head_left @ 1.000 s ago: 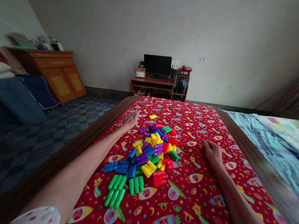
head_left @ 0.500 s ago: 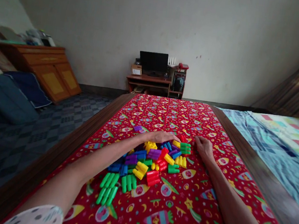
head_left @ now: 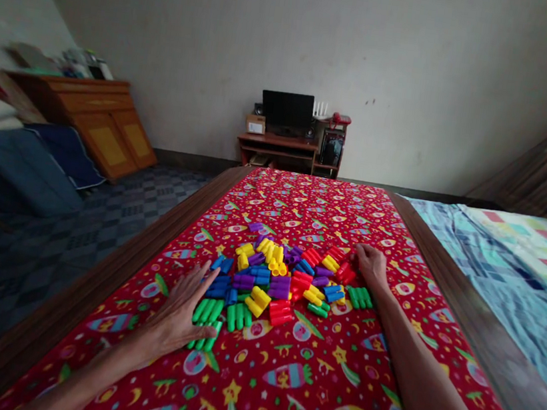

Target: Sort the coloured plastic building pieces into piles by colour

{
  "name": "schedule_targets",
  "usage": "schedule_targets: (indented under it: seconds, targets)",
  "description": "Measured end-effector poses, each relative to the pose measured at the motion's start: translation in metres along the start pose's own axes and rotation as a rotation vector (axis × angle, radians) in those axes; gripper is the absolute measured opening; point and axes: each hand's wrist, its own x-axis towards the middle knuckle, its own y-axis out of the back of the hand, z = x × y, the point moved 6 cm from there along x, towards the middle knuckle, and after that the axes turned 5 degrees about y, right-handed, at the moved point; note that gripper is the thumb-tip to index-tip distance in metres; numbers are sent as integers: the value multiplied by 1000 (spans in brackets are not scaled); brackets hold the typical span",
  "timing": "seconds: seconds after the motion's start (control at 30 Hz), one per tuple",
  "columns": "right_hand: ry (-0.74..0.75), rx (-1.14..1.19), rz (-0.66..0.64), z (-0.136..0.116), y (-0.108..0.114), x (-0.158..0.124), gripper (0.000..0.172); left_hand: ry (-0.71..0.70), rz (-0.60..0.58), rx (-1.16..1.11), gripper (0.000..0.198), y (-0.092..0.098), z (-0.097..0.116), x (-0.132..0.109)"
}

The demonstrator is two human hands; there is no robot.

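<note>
Toy building blocks with rounded pegs lie in a loose pile in red, yellow, blue, purple and green. My left hand [head_left: 184, 309] is at the pile's left edge, open with fingers spread; its thumb lies across a green block [head_left: 209, 340] and its fingertips reach the blue blocks [head_left: 218, 285]. My right hand [head_left: 371, 265] rests at the pile's right edge, fingers curled in. Close by its thumb is a red block [head_left: 345, 272]; whether anything is inside the fingers is hidden. Just nearer to me lies another green block [head_left: 360, 298].
A red patterned cloth [head_left: 287, 408] covers the table, with dark wooden edges [head_left: 418, 251] showing. To the right is a bed with a blue sheet [head_left: 465, 277]. A desk with a monitor [head_left: 286, 110] stands by the far wall, and a wooden cabinet [head_left: 106, 136] at left.
My left hand has come back from the far right of the pile to its left edge and spread. Blocks at the right have shifted. My right hand stays nearly in place.
</note>
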Motion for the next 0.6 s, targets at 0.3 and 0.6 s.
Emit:
schedule_targets:
  seconds: [0.3, 0.6]
  targets:
    - [6, -32, -10, -11, 2, -3, 58, -128, -34, -116, 97, -41, 89, 98]
    - [-10, 138, 13, 4, 2, -1, 68, 130, 231, -331, 67, -7, 39, 202]
